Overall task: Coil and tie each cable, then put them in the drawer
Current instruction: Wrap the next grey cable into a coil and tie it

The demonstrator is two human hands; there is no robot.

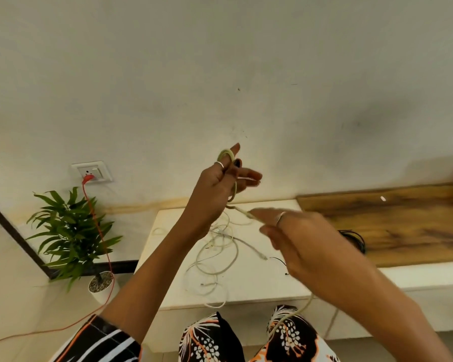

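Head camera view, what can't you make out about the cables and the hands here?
- Right hand: motion-blurred, so its grip on the pale cable is unclear.
- Black cable: mostly hidden behind the right hand.
- Pale cable's tail: leaves the bottom edge of the head view.
- Drawer: not in view.
- Loose white cables: tangled, count unclear.

A pale cream wall (220,61) with faint smudges fills the upper view. A white socket plate (92,171) on it holds a red plug with an orange cord (100,231) trailing to the floor. Below stands a potted green plant (71,231), beside a low white table (246,288) and a wooden board (403,226).
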